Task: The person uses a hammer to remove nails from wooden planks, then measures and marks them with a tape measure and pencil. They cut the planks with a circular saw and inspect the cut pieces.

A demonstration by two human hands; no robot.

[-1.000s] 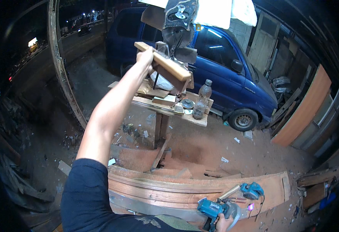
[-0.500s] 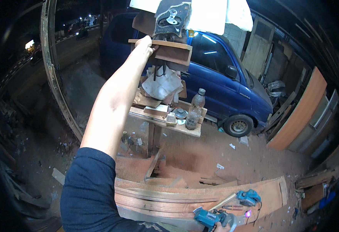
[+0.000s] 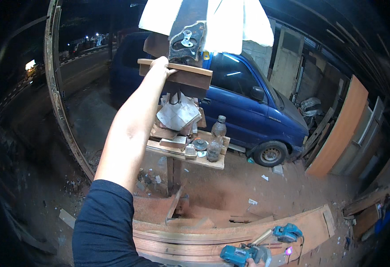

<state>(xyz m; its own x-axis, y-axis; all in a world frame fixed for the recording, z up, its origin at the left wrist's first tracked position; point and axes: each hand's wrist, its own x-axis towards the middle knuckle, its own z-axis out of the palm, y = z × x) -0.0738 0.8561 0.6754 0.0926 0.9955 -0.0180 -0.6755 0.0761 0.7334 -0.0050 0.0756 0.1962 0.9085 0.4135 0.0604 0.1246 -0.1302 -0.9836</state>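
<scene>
My left arm stretches up and forward. My left hand (image 3: pixel 160 66) is at the front rim of a raised brown wooden box (image 3: pixel 188 79); its thumb side lies against the rim, and the other fingers are hidden. Just above, a handsaw (image 3: pixel 188 42) with a dark handle hangs upright. Low in the view, my right hand (image 3: pixel 253 263) is closed on a teal power tool (image 3: pixel 237 254) with a rounded grey part; the picture's edge cuts off most of this hand. A second teal power tool (image 3: pixel 287 232) with a cord rests on the long wooden planks (image 3: pixel 177 247).
Below the box, a small wooden table (image 3: pixel 204 161) carries a plastic bottle (image 3: pixel 216 140), a dark disc and stacked sheets (image 3: pixel 177 115). A blue van (image 3: pixel 235 104) stands behind. An orange-brown board (image 3: pixel 339 129) leans at right. A wooden post (image 3: pixel 58 84) rises at left.
The view has tilted, so the box, table and van sit lower and slightly left. My left hand stays at the box rim, and my right hand stays on the teal power tool.
</scene>
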